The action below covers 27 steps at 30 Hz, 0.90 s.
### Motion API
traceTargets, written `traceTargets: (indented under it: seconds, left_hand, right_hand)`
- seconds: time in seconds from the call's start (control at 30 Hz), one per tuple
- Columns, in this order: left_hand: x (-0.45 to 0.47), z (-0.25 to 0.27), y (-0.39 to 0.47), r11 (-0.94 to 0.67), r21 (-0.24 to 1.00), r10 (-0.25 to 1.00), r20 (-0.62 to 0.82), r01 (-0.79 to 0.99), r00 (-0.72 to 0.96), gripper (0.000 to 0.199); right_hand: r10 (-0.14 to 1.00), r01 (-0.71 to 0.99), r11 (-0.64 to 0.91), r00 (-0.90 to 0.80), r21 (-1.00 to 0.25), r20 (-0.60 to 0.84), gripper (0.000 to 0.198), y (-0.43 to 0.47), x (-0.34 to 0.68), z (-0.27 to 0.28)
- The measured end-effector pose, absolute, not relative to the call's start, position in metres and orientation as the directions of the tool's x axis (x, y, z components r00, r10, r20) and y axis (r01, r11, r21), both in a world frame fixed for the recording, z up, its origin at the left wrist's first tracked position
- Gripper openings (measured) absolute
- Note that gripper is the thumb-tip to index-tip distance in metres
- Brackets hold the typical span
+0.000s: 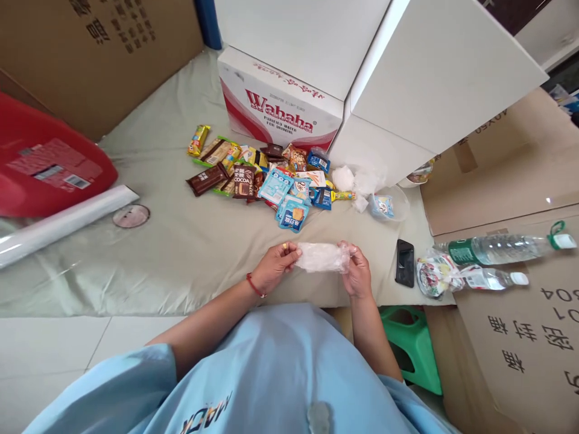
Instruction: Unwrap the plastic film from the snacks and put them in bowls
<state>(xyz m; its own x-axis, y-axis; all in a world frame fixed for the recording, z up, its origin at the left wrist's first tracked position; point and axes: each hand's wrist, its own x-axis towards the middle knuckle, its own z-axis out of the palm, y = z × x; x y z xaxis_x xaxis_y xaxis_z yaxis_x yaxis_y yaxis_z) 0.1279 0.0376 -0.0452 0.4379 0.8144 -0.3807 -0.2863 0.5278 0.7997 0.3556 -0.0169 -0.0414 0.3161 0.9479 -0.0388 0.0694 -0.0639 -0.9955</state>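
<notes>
Between my two hands a crumpled clear plastic bag (322, 257) is stretched sideways, above the near edge of the cloth-covered surface (181, 265). My left hand (274, 265) pinches its left end between thumb and fingers. At the other end, my right hand (356, 270) grips the bunched plastic. Just beyond the bag lies a pile of wrapped snacks, with light blue packets (293, 214) nearest, a brown cocoa packet (245, 182) and a dark chocolate-coloured bar (207, 179) on the left. To the pile's right are white crumpled plastic bags (357, 182) and a clear bowl (398, 204) holding a blue packet.
A Wahaba-lettered carton (280, 108) stands behind the snacks, below white panels (434, 66). On the left are a red jug (49, 163) and a plastic-film roll (67, 224). Rightward lie a black phone (404, 263) and water bottles (511, 248). A green stool (418, 346) is below.
</notes>
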Motion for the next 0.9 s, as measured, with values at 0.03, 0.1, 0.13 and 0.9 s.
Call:
traceTargets:
  seconds: [0.03,0.1,0.13,0.9]
  left_hand:
    - [0.125,-0.046,0.037,0.539,0.788,0.811,-0.390,-0.299,0.435,0.053]
    - [0.121,-0.047,0.036,0.543,0.778,0.816,-0.399,-0.316,0.419,0.052]
    - [0.119,-0.048,0.036,0.540,0.780,0.820,-0.402,-0.318,0.408,0.052]
    - [0.137,-0.066,0.026,-0.384,0.861,0.826,0.159,0.334,0.541,0.023]
  right_hand:
    - [0.943,-0.009,-0.093,0.320,-0.996,-0.091,0.036,-0.020,0.359,-0.044]
    - [0.940,-0.118,-0.141,0.295,-0.983,-0.170,0.037,-0.025,0.363,-0.048]
    - [0.939,-0.148,-0.159,0.282,-0.976,-0.196,0.036,-0.027,0.364,-0.050]
    - [0.887,-0.544,-0.173,0.276,-0.821,-0.370,0.027,-0.031,0.372,-0.043]
